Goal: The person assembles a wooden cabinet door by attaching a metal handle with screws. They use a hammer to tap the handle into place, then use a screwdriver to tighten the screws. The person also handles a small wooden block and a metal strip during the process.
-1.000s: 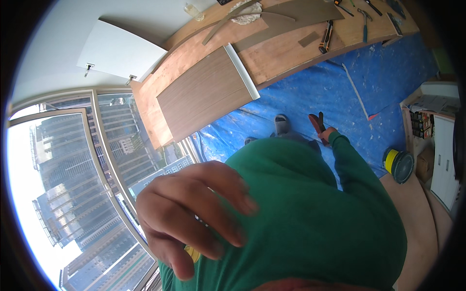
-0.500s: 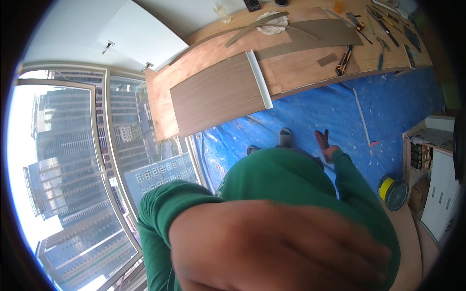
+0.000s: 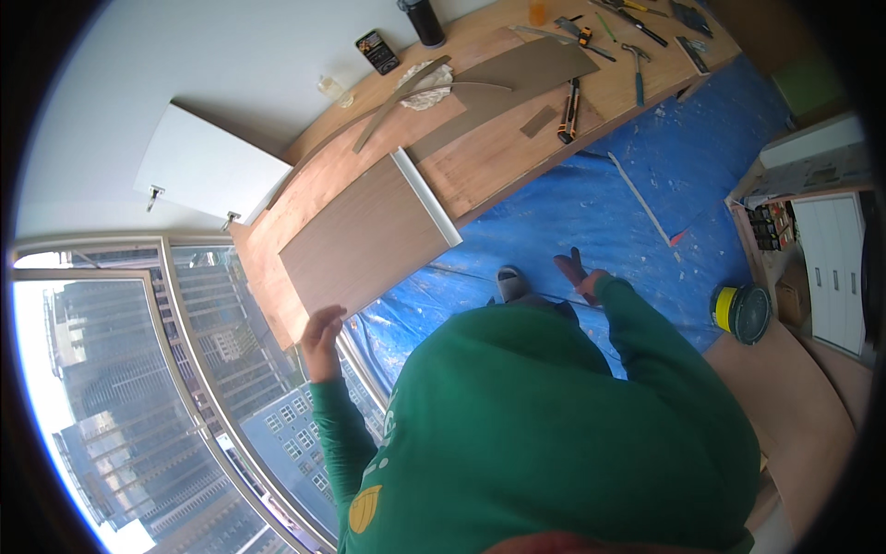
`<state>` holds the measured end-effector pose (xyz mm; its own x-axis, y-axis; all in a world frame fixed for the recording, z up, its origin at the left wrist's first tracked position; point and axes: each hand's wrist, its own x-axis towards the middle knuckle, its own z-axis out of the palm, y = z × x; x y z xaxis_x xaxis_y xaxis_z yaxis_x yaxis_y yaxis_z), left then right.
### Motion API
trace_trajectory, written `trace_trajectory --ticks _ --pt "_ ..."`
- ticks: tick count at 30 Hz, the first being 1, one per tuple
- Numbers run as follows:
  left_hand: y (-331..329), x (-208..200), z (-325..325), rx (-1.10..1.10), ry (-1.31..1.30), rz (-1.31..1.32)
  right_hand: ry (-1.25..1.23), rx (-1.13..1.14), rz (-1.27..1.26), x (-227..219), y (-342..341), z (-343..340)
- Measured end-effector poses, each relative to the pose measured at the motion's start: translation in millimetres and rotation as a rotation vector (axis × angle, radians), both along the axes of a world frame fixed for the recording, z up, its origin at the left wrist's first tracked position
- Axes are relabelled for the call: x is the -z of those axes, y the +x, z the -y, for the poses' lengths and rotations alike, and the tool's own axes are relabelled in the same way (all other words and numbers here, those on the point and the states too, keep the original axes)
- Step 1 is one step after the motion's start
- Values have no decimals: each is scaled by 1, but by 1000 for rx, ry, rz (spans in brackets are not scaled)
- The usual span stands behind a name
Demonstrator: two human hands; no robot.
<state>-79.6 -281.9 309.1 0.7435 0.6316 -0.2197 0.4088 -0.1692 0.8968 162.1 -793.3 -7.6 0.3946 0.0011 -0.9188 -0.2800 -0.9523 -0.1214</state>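
Swung outward, my left hand (image 3: 322,343) hovers free, fingers loosely curled, near the brown rectangular wood-grain panel (image 3: 369,235), my right hand (image 3: 593,286) clasping what seems a dark-red forked tool (image 3: 570,268).

I have the left arm (image 3: 340,427) reaching forward, its sleeve ending at a bare wrist; the left hand (image 3: 323,338) is raised, fingers loosely bent, tips angled toward the right. On my head feed the right arm (image 3: 657,343) slants forward and inward from the shoulder, and the right hand (image 3: 592,284) is curled in a grip, its separate fingers too small for me to make out
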Motion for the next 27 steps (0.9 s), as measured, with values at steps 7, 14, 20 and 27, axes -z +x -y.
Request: trace_trajectory --ticks 7,14,20,27 --pt "-162 184 -39 -33 189 -443 28 5 5 -5 12 -8" --pt "-278 282 -44 220 315 -723 14 0 27 -13 16 -19" --pt "-274 257 -5 138 61 -758 5 -111 52 -2 24 -21" --pt "-222 209 15 47 17 -734 135 -63 239 31 13 -9"
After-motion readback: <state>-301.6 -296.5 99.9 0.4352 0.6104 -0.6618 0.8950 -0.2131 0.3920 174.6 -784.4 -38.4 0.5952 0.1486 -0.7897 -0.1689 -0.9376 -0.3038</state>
